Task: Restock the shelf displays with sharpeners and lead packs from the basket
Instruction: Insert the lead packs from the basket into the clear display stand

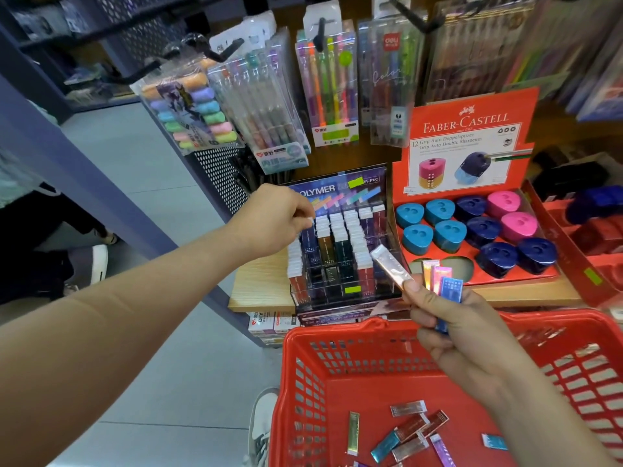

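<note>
Left hand pinches one lead pack at the display; right hand grips a splayed fan of packs, liable to slip loose

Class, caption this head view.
Left hand pinches a lead pack at the display; right hand holds more packs above the basket.

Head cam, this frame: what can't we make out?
- Head view: left hand pinches a white-tipped piece; its fingers hide the rest.
- Head view: right hand holds lead packs; fingers hide their count.
- Head view: basket contents partly hidden by right forearm, cut by bottom edge.
- Pack print too small.
</note>
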Demonstrator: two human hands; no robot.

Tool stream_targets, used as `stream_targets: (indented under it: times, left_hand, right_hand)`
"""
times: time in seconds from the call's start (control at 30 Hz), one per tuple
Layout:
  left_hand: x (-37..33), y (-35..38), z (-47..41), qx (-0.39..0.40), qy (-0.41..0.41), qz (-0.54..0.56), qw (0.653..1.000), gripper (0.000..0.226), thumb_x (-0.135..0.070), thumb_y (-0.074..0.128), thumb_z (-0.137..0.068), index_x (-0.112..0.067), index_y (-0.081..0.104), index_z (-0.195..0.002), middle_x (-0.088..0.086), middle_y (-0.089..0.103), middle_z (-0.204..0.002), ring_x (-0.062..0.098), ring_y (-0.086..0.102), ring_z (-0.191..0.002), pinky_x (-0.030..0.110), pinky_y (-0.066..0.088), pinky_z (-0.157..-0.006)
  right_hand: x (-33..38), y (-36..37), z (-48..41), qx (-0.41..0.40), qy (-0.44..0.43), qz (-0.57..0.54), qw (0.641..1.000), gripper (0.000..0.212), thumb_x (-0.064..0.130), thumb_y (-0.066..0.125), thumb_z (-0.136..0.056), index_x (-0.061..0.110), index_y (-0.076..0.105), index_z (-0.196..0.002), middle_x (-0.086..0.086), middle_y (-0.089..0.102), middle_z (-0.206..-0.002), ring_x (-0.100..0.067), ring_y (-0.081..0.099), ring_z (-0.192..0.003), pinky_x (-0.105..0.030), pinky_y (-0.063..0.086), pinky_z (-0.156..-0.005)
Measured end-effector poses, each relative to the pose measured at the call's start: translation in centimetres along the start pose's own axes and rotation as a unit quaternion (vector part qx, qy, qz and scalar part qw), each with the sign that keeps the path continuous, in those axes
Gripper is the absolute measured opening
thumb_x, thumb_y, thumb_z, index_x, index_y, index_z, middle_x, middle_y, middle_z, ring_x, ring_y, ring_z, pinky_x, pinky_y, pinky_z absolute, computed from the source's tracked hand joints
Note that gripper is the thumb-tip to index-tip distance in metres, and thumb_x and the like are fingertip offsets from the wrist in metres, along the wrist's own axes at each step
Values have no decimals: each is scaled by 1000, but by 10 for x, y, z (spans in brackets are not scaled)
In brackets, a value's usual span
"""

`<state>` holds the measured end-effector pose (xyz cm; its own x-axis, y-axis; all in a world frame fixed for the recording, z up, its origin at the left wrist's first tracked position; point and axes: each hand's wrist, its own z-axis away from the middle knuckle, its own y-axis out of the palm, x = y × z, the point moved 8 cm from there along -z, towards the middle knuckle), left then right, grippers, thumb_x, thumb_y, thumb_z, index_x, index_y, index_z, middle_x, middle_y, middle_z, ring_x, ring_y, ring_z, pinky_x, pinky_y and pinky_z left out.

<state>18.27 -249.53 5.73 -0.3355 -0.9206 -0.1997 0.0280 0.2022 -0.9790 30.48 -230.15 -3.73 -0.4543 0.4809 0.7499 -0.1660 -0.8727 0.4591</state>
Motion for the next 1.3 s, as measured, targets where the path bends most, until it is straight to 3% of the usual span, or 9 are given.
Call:
stream_targets:
  times: [0.2,0.37,0.7,0.87,0.97,1.07,1.17,1.23,1.3]
  left_hand:
    - [-2,1,-2,33,-9,27,999,14,-18,67,-88,-13,73,-99,0,72,-98,11,63,-89,26,49,-84]
    - [-3,4,-2,31,-3,26,999,13,-17,65,-89,-12,72,-99,0,71,-94,13,62,-87,28,49,-82]
    - [-1,26,4,14,37,-84,996,17,-28,59,-92,-17,70,-99,0,66,-96,20,59,-93,40,49,-83]
    - [0,24,-1,11,-19,-69,997,7,-27,68,-85,-20,67,-86,-5,65,-88,19,60,-89,38,52,-82]
    - [3,23,-2,26,-64,-37,997,13,-24,73,-81,-25,60,-78,-11,58,-76,16,61,-83,34,52,-79]
    - [2,14,0,23,-106,83,991,10,-22,74,-80,-17,65,-80,-8,62,-74,13,60,-75,29,51,-73]
    - [-21,12,9,120,-147,370,910,14,-20,67,-88,-6,71,-90,7,71,-78,11,61,-66,22,53,-62]
    - [-43,16,19,214,-129,417,874,20,-22,65,-89,-6,69,-100,11,72,-85,12,63,-67,21,56,-64]
    - [-59,20,27,265,-92,423,861,23,-11,69,-84,-9,67,-107,10,72,-87,14,65,-71,23,57,-71]
  right_hand:
    - [-8,4,1,-1,24,-30,999,27,22,75,-62,9,60,-81,1,52,-63,-2,35,-43,-12,22,-31]
    - [-16,6,2,8,42,-53,998,15,14,67,-76,6,63,-88,-4,59,-71,-3,39,-46,-11,23,-31]
    - [-20,10,5,-3,33,-88,996,27,11,67,-71,4,62,-97,-6,62,-77,-1,36,-43,-11,22,-31]
    - [-21,16,9,0,39,-90,995,18,10,68,-68,8,62,-85,-5,63,-75,-1,35,-44,-11,22,-31]
    - [-19,17,10,2,35,-92,995,15,11,69,-67,10,62,-80,-6,64,-77,-1,35,-44,-11,23,-32]
    - [-17,17,12,-3,28,-88,996,15,11,70,-66,11,63,-79,-6,63,-80,-2,36,-44,-12,24,-32]
    - [-14,15,13,-14,9,-61,998,13,12,70,-68,11,63,-79,-10,58,-83,-3,35,-45,-13,24,-34]
    - [-12,15,14,-22,-3,-45,999,12,13,71,-69,12,63,-78,-13,51,-86,-3,35,-46,-14,24,-35]
    - [-11,15,14,-22,-6,-42,999,13,15,72,-68,13,64,-78,-12,51,-85,-4,35,-47,-14,24,-36]
